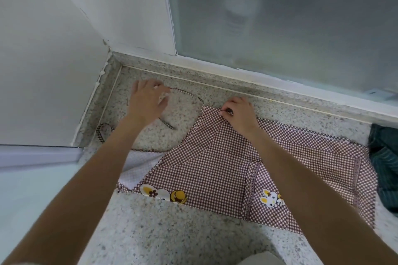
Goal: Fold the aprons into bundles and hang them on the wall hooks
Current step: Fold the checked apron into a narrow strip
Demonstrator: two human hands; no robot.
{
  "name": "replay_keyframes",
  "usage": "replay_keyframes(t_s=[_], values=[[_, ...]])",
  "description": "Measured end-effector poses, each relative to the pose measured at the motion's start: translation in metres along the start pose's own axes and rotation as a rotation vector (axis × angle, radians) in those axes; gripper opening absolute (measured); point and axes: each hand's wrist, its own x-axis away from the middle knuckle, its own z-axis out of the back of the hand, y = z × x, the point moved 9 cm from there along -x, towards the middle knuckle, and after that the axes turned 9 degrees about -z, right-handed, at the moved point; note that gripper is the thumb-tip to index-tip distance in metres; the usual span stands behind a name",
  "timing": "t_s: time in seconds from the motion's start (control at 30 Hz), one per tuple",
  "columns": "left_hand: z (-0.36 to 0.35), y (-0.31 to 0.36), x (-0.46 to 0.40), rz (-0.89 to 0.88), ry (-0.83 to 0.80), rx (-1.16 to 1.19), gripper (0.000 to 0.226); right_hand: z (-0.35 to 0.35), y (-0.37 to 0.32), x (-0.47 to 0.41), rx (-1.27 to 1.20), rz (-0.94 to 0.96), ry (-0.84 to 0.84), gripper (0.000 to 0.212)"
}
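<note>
1. We're looking down on a speckled stone counter [176,232] tucked into a corner: a white wall [53,49] on the left, a frosted glass pane [290,17] along the back above a pale sill.
2. Spread flat on that counter lies the brown checked apron [215,163], cartoon rabbit prints along its near edge, a lace-trimmed pocket on the right side.
3. At the far right edge sits a dark green striped cloth [383,161], just beside the apron.
4. Left hand [148,101] is out near the corner, fingers spread and fairly straight, fingertips at the thin checked strap [185,92] that loops across the stone; whether it actually grasps the strap, I cannot tell.
5. Right hand [239,114] is down on the apron's top edge, fingers curled, pinching the fabric there against the counter.
</note>
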Motion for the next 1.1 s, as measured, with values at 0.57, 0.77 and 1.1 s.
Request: replay_keyframes(t_s=[0.57, 0.77, 1.1], values=[[-0.068, 0.101, -0.027, -0.329, -0.383, 0.368, 0.052, 0.03, -0.017, 0.026, -0.053, 0.271, 0.123, 0.015], [-0.023, 0.055, -0.029, -0.256, 0.094, -0.131, 0.018, 0.02, -0.009, 0.015, 0.05, 0.113, 0.127, 0.014], [-0.01, 0.001, 0.038, -0.043, 0.105, 0.258, 0.038, 0.009, -0.031, 0.042, 0.1, 0.062, 0.112, 0.04]])
